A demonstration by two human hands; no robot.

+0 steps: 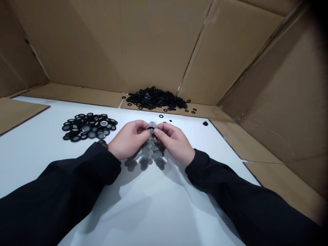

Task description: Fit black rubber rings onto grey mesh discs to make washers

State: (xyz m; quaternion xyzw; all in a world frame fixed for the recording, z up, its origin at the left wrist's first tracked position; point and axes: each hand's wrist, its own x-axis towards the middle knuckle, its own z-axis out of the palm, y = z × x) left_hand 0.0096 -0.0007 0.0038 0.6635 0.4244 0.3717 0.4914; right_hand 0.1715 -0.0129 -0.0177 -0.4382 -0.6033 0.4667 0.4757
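Note:
My left hand [129, 138] and my right hand [173, 140] meet over the middle of the white table [38, 153]. Both pinch one small black ring [151, 128] between their fingertips. Under and just behind the hands lies a pile of grey mesh discs [148, 155]. To the left sits a heap of black rings with mesh inside them [88, 127]. Farther back, on the cardboard, lies a larger heap of plain black rings [156, 98]. Dark sleeves cover both forearms.
Brown cardboard walls [153, 41] enclose the table at the back and on both sides. Cardboard flaps [269, 171] lie along the right edge. A few stray black rings [205, 123] rest between the back heap and my hands.

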